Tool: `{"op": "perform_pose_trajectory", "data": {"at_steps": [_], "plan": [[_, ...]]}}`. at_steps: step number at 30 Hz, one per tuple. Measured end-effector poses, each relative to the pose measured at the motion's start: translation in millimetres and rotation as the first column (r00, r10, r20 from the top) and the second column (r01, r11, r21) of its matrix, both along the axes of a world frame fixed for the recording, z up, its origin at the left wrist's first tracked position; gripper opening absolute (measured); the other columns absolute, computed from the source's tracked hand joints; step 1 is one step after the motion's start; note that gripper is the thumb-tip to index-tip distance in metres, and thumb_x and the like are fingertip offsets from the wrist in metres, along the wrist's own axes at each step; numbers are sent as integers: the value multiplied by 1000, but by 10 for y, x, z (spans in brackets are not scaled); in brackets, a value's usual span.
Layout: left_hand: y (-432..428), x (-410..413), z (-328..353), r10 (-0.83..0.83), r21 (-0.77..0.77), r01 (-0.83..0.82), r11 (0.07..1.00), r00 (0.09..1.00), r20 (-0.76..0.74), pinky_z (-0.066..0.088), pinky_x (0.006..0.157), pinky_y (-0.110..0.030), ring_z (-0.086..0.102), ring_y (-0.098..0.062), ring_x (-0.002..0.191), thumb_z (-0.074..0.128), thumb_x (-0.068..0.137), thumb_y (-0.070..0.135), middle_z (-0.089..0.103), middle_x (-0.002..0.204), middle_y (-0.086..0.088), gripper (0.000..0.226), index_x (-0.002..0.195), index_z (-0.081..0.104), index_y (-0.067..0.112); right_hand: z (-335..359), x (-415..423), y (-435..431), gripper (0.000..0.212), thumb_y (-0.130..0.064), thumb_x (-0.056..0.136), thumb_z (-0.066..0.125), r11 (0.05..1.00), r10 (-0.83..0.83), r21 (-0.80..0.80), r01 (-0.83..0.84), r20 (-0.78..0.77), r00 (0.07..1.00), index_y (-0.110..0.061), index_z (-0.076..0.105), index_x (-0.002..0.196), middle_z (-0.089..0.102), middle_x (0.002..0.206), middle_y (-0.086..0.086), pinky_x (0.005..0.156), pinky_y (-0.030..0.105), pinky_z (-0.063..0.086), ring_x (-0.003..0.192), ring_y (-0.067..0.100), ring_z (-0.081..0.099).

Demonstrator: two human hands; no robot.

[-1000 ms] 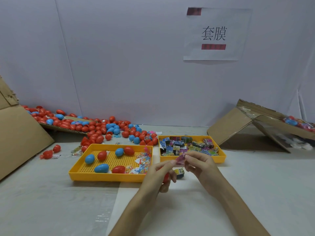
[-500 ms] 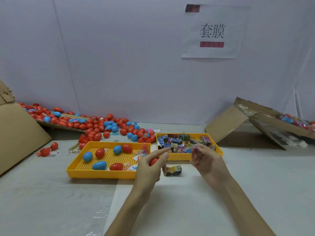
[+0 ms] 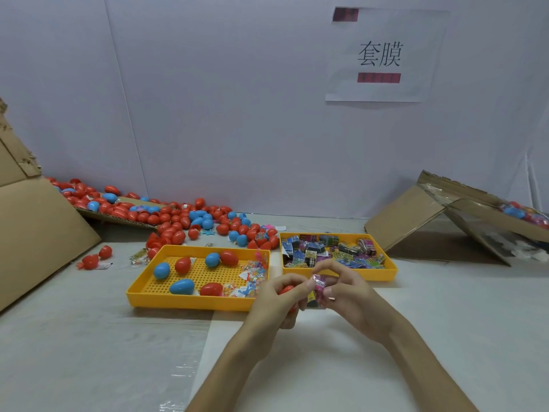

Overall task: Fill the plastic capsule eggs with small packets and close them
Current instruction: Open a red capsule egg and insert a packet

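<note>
Holding a red capsule egg (image 3: 286, 290) in its curled fingers, the left hand (image 3: 276, 304) is just beside the right hand (image 3: 353, 295), which pinches a pink packet (image 3: 318, 285) close to the egg, over the near middle of the table (image 3: 445, 322). Farther away, the left yellow tray (image 3: 190, 301) carries red and blue eggs (image 3: 162, 270), and the right yellow tray (image 3: 341, 275) many small packets (image 3: 310, 254).

Probably a packing workshop: yellow trays (image 3: 190, 301), cardboard boxes (image 3: 407, 221), posted sign (image 3: 416, 40)

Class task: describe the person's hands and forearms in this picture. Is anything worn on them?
The left hand and right hand are bare: no gloves, rings or watch show. The left forearm and right forearm are bare too, with no sleeve in view.
</note>
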State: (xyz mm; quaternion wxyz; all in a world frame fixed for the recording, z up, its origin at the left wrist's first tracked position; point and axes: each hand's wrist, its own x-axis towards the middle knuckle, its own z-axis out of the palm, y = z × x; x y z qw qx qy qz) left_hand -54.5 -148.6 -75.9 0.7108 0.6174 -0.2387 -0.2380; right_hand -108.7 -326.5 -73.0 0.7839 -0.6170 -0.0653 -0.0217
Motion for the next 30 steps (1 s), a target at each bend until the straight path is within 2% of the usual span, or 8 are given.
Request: {"op": "perform_pose_trajectory", "data": {"at_steps": [5, 7, 11, 13, 19, 22, 27, 30], "plan": [[-11, -7, -4, -51, 20, 51, 998, 999, -16, 21, 45, -22, 32, -12, 52, 73, 90, 32, 48, 62, 0, 18, 85, 72, 14, 12, 7, -2, 33, -8, 67, 71, 998, -61, 11, 62, -12, 998, -11, 68, 100, 60, 90, 8, 65, 27, 50, 74, 18, 57], [-4, 2, -6, -60, 13, 60, 998, 998, -28, 22, 46, -22, 33, -12, 52, 74, 88, 33, 49, 63, 0, 18, 86, 73, 15, 5, 15, 0, 26, -7, 74, 69, 994, -108, -29, 108, -16, 994, -11, 69, 100, 64, 95, 8, 67, 29, 53, 77, 20, 60], [0, 4, -13, -38, 4, 38, 999, 999, -30, 24, 44, -20, 35, -10, 50, 74, 87, 37, 52, 66, -2, 22, 90, 77, 16, -31, 28, 18, 12, -6, 84, 73, 973, -183, -135, 185, 21, 983, -15, 70, 93, 66, 89, 8, 67, 28, 53, 75, 19, 61], [-5, -1, -16, -8, 5, 8, 1000, 999, -32, 26, 43, -19, 36, -8, 47, 72, 89, 38, 55, 65, -3, 20, 95, 79, 20, -47, 38, 19, 18, 0, 89, 70, 961, -221, -164, 224, 32, 975, -18, 72, 87, 67, 86, 10, 65, 27, 53, 71, 19, 60], [-30, -26, -47, -27, 113, 15, 993, 994, 104, 28, 42, -19, 40, -8, 46, 72, 90, 43, 57, 62, 2, 24, 83, 78, 22, -72, 52, 15, 21, 4, 90, 67, 916, -307, -250, 315, 71, 949, -15, 71, 83, 66, 74, 7, 60, 26, 49, 63, 17, 56], [-43, -27, -75, -14, 180, -14, 984, 988, 154, 28, 40, -20, 39, -9, 44, 68, 94, 41, 58, 61, 3, 26, 73, 75, 28, -77, 53, 3, 14, 6, 87, 69, 908, -340, -239, 343, 54, 939, -7, 65, 84, 62, 69, 9, 54, 26, 47, 56, 19, 52], [-51, -5, -114, 53, 204, -104, 973, 969, 240, 34, 42, -10, 48, -1, 44, 63, 97, 38, 59, 58, 5, 29, 85, 80, 17, -62, 60, 20, 12, 5, 85, 70, 925, -349, -159, 345, 3, 937, -4, 63, 85, 65, 72, 18, 52, 29, 52, 53, 24, 59], [-52, 12, -123, 95, 183, -140, 973, 967, 235, 36, 44, -7, 53, 1, 47, 64, 97, 37, 61, 56, 7, 24, 86, 81, 25, -49, 56, 13, 9, -5, 84, 73, 926, -346, -163, 342, 3, 938, -7, 65, 89, 71, 76, 15, 58, 29, 51, 62, 24, 65]]}}
